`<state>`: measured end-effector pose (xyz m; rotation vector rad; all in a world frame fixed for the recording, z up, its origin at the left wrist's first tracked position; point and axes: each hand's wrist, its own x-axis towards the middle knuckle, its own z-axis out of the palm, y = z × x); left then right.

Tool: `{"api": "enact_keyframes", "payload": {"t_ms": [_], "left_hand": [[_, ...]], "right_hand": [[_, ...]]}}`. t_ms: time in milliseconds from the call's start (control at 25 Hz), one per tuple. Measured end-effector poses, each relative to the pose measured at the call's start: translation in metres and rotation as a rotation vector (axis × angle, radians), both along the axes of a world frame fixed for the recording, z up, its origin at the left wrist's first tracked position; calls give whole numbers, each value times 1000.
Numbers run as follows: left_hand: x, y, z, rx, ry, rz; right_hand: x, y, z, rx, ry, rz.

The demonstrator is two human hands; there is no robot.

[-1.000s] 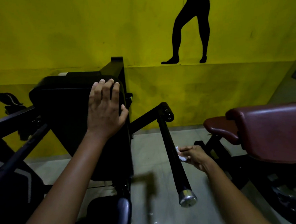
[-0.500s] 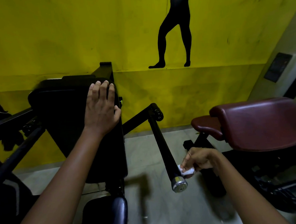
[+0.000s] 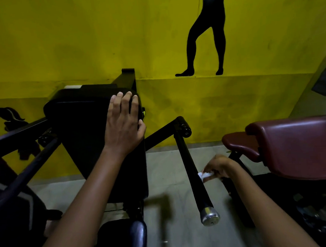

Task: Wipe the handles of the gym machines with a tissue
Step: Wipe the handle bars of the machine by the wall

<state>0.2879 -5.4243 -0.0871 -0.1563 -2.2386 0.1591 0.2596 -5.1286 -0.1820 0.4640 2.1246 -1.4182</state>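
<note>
While the left hand lay spread on the black pad, the right hand pinched the tissue against the handle, mid-wipe; next stroke likely needs firm sliding pressure.

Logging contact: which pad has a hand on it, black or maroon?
The black back pad: the left hand rests flat on its top corner. The maroon pad is untouched.

Dim gym corner with a yellow wall that's got black silhouette legs painted on it. Pale grey floor, plus a maroon padded bench on the right.
</note>
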Motion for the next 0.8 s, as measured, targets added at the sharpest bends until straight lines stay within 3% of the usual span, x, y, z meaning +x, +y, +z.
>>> {"api": "enact_keyframes", "payload": {"t_ms": [160, 360, 800], "left_hand": [[-4, 0, -5, 34, 74, -20], [-13, 1, -11, 62, 179, -36], [-29, 1, -19, 110, 282, -33]], "right_hand": [[-60, -15, -14, 57, 132, -89], [-124, -42, -18, 461, 326, -17], [-194, -66, -49, 590, 584, -21]]}}
